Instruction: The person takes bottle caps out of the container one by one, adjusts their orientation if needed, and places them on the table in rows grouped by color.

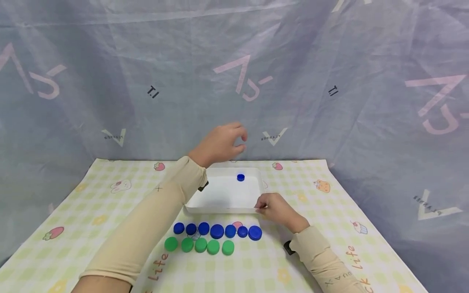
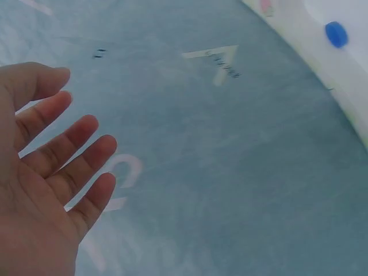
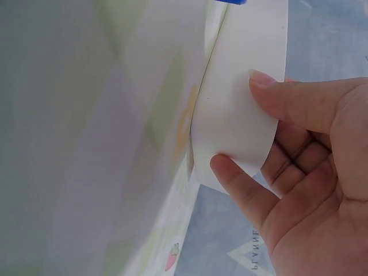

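Observation:
A shallow white tray (image 1: 227, 211) lies on the table with one blue bottle cap (image 1: 240, 177) inside, toward its back right. My left hand (image 1: 223, 142) is raised above the far side of the tray. Its fingers are loosely bent and hold nothing, as the left wrist view also shows. At the tray's front right corner, my right hand (image 1: 275, 208) grips the wall, the thumb (image 3: 267, 95) on the outer face and some fingers behind the rim. In front of the tray runs a row of blue caps (image 1: 217, 231), and nearer still a row of green caps (image 1: 200, 245).
A checked tablecloth (image 1: 128, 219) with printed strawberries and flowers covers the table. Behind its back edge hangs a grey-blue curtain (image 1: 183, 101) with printed letters. My left forearm reaches across the table's left half, close to the tray's left side.

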Available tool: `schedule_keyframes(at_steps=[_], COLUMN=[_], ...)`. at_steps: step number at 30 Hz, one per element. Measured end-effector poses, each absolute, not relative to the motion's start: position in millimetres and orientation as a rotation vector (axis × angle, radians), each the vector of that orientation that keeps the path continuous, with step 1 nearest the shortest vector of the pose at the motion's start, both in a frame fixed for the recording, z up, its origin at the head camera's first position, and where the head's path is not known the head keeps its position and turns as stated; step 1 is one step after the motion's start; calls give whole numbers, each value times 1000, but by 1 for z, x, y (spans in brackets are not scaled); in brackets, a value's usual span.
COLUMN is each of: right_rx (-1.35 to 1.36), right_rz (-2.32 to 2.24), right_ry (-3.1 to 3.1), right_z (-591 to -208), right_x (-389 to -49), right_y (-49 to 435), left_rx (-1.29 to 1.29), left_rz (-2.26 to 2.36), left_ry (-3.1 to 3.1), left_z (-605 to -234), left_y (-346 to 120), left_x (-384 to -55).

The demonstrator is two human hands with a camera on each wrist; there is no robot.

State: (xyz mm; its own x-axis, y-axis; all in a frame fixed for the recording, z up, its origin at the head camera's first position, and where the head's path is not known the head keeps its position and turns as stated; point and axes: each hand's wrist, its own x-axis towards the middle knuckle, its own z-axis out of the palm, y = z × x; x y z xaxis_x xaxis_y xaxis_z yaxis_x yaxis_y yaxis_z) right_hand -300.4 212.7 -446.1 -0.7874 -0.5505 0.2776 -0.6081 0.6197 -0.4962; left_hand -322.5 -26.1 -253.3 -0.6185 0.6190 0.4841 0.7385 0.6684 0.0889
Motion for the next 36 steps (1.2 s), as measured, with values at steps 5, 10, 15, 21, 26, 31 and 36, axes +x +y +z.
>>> schedule_keyframes(at_steps=[5, 10, 15, 21, 26, 31, 36], right_rx=[986, 989, 990, 1020, 1051, 1059, 1031], right_rz=[920, 926, 931, 934, 947, 953, 946], right_ry=[-2734, -2723, -2707, -2716, -2679, -2664, -2688], right_z=[-447, -448, -451, -453, -455, -456, -455], right_x=[-299, -298, -299, -298, -299, -299, -300], right_y=[209, 208, 207, 206, 206, 206, 206], left_rx=[-992, -914, -878, -890, -950, -936, -893], left_rz=[-410, -507, -416, -216, -156, -129, -107], left_ry=[-2669, -2853, -2973, -3091, -3138, -3191, -3230], left_z=[-268, -288, -317, -360, -385, -397, -412], left_y=[-22, -20, -15, -5, 2, 7, 9], left_x=[-346, -366, -381, -391, -390, -388, -392])
